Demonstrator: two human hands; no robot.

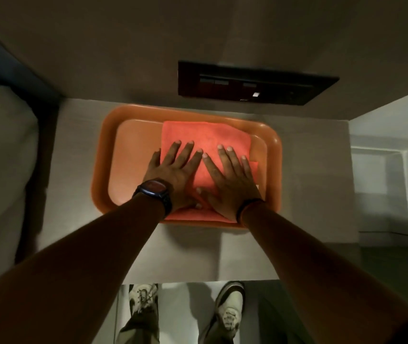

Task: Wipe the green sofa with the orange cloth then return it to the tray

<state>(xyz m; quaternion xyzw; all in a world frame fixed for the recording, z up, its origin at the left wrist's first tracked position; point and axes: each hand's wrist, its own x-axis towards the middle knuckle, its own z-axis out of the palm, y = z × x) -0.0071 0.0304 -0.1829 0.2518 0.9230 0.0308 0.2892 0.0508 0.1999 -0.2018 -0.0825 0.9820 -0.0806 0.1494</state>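
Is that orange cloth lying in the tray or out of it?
In the tray. The cloth lies flat inside the tray, with the left hand and right hand pressed flat on it.

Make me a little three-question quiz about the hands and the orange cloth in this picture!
1. True or false: the folded orange cloth lies inside the orange plastic tray.
2. Which wrist wears the dark wristwatch: A the left, B the right?
3. Fill in: the left hand and right hand lie ____ on the cloth, fingers spread.

Key: 1 true; 2 A; 3 flat.
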